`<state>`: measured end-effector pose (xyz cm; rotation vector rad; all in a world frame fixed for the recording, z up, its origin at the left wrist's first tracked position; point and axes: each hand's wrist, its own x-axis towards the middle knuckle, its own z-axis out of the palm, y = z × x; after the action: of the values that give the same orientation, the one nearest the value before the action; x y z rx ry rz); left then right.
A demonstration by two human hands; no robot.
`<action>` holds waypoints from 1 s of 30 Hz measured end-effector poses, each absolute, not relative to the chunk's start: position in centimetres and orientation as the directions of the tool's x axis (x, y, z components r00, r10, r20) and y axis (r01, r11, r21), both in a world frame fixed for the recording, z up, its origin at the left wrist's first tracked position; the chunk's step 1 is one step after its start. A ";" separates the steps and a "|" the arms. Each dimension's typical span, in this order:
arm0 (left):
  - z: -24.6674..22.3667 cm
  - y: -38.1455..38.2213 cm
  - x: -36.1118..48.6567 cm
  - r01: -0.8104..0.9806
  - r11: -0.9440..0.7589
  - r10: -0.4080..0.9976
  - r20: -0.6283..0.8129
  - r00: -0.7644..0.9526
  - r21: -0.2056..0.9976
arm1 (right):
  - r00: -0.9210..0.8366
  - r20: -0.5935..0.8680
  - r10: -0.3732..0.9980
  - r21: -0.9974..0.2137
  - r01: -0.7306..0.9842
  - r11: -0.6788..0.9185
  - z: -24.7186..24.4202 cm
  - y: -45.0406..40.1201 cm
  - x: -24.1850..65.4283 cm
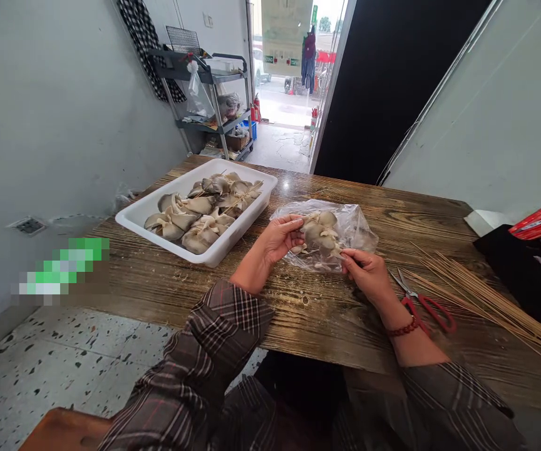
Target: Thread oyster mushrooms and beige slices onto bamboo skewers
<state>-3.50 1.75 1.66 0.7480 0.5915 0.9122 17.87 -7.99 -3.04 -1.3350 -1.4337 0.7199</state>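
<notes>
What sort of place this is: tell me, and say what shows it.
Probably the preparation area of a small eatery or food shop: mushrooms lie in a white tray, thin wooden sticks lie on the table, and a loaded utility cart stands near the doorway.

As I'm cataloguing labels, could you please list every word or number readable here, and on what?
No text is clearly readable.
Green labels on the doorway sheet: too small and blurred.
Green sign beside it: likewise.
Pixelated patch at left: unreadable.
Red packaging: markings too blurred.

mushrooms [200,237] in tray [238,230], table [293,316] left | bag [364,235] centre | scissors [412,294], skewers [493,308] right
</notes>
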 end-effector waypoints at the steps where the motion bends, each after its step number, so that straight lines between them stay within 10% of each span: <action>1: 1.6 1.8 -3.5 -0.476 0.405 0.857 -0.142 0.496 0.780 | 0.119 0.268 0.956 -0.910 0.356 0.211 -3.0 -8.0 17.9; 30: 1.0 1.4 -2.5 -0.545 0.424 0.868 -0.153 0.472 0.723 | 0.124 0.408 0.905 -0.797 0.532 0.287 -2.9 -8.0 17.8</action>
<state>-2.45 1.39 1.03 0.6567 0.5651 0.9449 17.81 -8.01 -2.89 -1.3744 -1.5397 0.4607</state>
